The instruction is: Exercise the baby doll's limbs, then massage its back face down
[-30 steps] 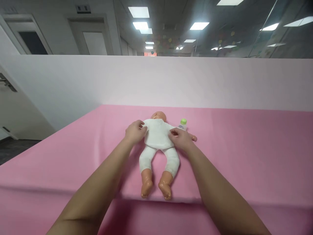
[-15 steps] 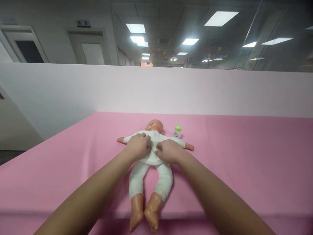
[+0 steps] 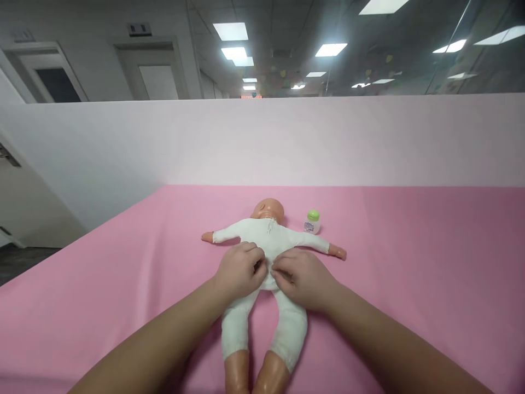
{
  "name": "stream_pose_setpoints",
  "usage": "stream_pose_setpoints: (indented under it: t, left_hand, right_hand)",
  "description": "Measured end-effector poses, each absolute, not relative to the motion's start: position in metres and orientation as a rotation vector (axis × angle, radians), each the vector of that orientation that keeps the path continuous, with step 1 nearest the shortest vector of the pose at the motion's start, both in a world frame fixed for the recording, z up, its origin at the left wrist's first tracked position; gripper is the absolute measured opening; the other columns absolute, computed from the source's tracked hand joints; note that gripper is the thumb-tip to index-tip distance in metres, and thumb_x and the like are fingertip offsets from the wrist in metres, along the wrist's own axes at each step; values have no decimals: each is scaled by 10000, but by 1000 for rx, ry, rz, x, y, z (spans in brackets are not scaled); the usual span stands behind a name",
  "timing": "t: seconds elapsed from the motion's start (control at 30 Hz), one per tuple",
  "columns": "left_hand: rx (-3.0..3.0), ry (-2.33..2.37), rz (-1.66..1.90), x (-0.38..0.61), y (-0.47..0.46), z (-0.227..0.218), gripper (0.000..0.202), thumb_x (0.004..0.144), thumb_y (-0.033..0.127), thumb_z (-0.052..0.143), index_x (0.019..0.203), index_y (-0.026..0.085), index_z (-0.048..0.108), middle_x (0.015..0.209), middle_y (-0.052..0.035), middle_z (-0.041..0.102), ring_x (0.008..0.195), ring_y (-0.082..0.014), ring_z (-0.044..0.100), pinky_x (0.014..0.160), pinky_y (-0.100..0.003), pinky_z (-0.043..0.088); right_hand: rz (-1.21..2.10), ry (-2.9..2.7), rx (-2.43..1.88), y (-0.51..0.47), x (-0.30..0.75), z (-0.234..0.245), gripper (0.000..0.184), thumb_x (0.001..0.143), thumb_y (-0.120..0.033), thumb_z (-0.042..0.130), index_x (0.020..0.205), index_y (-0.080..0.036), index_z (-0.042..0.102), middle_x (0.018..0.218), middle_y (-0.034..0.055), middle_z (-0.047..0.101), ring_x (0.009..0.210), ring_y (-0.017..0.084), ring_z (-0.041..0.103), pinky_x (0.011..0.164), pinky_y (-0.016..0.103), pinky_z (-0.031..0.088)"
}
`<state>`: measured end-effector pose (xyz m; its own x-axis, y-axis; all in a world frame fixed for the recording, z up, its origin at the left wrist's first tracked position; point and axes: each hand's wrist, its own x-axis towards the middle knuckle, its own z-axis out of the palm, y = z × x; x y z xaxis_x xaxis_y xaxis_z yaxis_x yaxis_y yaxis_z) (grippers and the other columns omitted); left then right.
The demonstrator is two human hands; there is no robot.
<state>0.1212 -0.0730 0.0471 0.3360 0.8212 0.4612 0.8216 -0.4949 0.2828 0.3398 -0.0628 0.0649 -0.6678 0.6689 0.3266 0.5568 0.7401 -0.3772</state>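
A baby doll in white cloth lies stretched out on a pink cover, its head away from me, arms spread and bare feet towards me. Its face cannot be seen. My left hand rests on the left side of the doll's lower torso, fingers curled into a loose fist. On the other side, my right hand touches the torso with fingers bent in and thumb close to them. A narrow strip of white cloth shows between the two hands. I see nothing held in either one.
A small clear jar with a green lid stands just beyond the doll's right-hand arm. The pink-covered surface ends at a low white wall. Glass and doors are behind it.
Both hands have slid down the doll's torso towards its legs, remaining curled. The view has shifted a little, so the doll and jar appear farther right.
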Motion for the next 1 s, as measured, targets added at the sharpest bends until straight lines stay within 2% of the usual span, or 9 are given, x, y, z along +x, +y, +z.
stream_pose_setpoints:
  t: [0.1,0.4,0.73,0.87,1.0]
  left_hand:
    - [-2583,-1608,-873,122,-71,48,160,894,246,554,747,224,616,757,-61,621,768,-223,604,700,-386,446]
    - [-2577,-1574,-807,125,-67,40,130,893,215,542,783,220,612,801,-57,616,789,-227,594,703,-372,421]
    - [-2493,-1545,-761,123,-69,41,202,929,237,520,755,205,618,776,-56,624,777,-221,598,687,-365,392]
    - [-2494,-1394,-912,114,-77,45,179,866,200,544,695,192,594,722,-43,610,708,-196,561,672,-351,395]
    - [-2612,-1380,-843,110,-82,53,144,798,185,569,654,190,584,674,-28,605,670,-186,556,647,-332,374]
  right_hand:
    - [343,-2498,-927,-62,338,64,176,909,-214,583,743,-220,642,788,24,676,802,197,599,793,347,445]
    - [385,-2460,-973,-54,339,58,178,876,-197,586,704,-209,629,747,-1,666,736,163,577,721,300,418]
    - [336,-2506,-935,-56,341,68,166,909,-215,595,794,-217,715,826,21,717,831,194,622,819,334,453]
    - [233,-2452,-930,-58,344,69,193,926,-218,600,774,-211,719,800,24,715,820,194,625,840,350,457]
    - [285,-2495,-940,-61,346,67,231,906,-204,607,682,-199,660,720,-8,685,730,155,597,733,304,426]
